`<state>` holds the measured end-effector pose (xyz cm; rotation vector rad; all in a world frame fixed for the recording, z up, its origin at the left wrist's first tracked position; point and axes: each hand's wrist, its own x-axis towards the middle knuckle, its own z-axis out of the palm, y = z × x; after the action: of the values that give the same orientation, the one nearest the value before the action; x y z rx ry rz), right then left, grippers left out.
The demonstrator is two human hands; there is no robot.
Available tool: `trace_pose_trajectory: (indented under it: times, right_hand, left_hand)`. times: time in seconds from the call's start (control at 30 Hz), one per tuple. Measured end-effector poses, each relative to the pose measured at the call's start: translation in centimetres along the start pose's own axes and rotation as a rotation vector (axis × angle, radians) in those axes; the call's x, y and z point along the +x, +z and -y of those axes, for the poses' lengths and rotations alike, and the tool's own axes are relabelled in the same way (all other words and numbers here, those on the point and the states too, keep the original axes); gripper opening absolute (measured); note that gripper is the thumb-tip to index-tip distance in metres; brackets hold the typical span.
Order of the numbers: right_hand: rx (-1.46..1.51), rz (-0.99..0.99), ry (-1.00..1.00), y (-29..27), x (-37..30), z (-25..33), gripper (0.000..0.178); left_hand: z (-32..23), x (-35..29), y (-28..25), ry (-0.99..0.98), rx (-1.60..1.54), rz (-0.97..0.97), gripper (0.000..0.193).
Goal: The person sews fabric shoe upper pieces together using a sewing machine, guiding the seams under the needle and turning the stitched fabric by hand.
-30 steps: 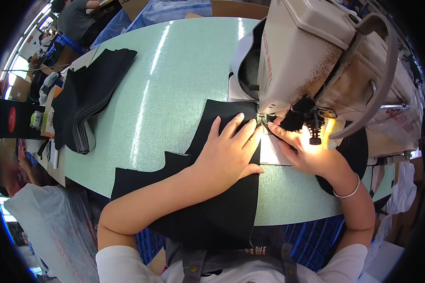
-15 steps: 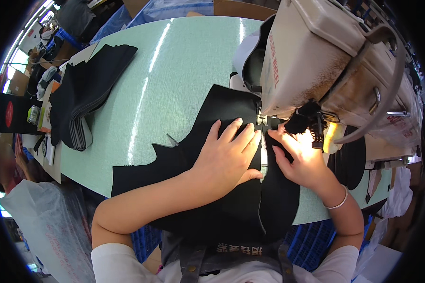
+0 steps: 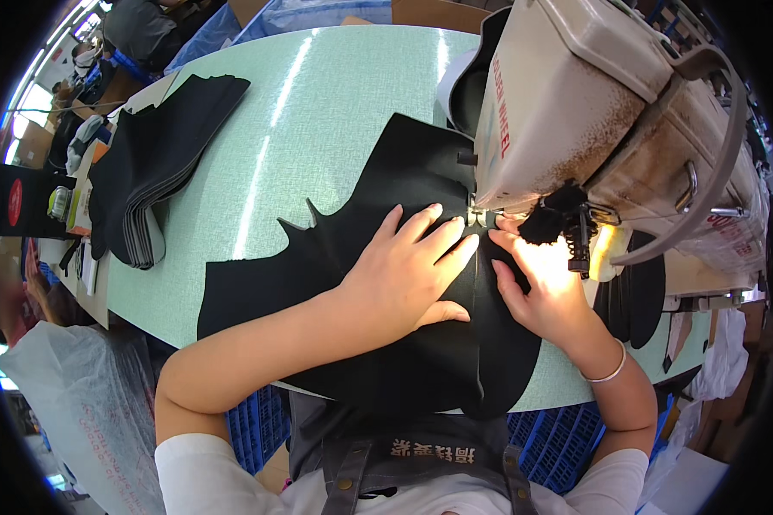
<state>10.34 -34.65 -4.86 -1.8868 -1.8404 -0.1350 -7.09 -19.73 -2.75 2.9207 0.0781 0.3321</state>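
Black sheet material (image 3: 258, 296), cut in a shaped outline with pointed notches, lies under the presser foot (image 3: 477, 215) of a worn beige sewing machine (image 3: 567, 94). A seam line runs through it toward my body. My left hand (image 3: 399, 279) rests flat on the material left of that line, fingers spread, fingertips just short of the foot. On the right side of the line lies my right hand (image 3: 543, 287), thumb and forefinger apart, its forefinger close beside the foot. Bright lamp light washes over its back, and some of its fingers are hidden.
A stack of black cut pieces (image 3: 159, 163) lies at the table's (image 3: 318, 112) left. More black pieces (image 3: 640, 300) sit right of my right hand. Blue crates (image 3: 550, 442) stand below the front edge, and a plastic bag (image 3: 77, 412) hangs at lower left.
The black material has slid away from me under the foot, its far edge and notches now farther up. Both hands keep nearly the same places beside the foot.
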Motion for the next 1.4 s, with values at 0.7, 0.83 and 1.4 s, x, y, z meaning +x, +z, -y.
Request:
trace_pose_trajectory:
  times: [0.7, 0.83, 1.4]
  right_hand:
    - [-0.091, 0.046, -0.011, -0.6, 0.8, 0.7, 0.048]
    - [0.063, 0.097, 0.048, -0.5, 0.9, -0.7, 0.044]
    - [0.032, 0.045, -0.016, -1.0, 1.4, -0.3, 0.038]
  left_hand:
    - [2.5, 1.1, -1.9, 0.096, -0.026, 0.272, 0.087]
    - [3.5, 1.7, -1.5, 0.183, -0.036, 0.219, 0.083]
    - [1.8, 0.7, -2.3, 0.077, -0.068, 0.363, 0.101]
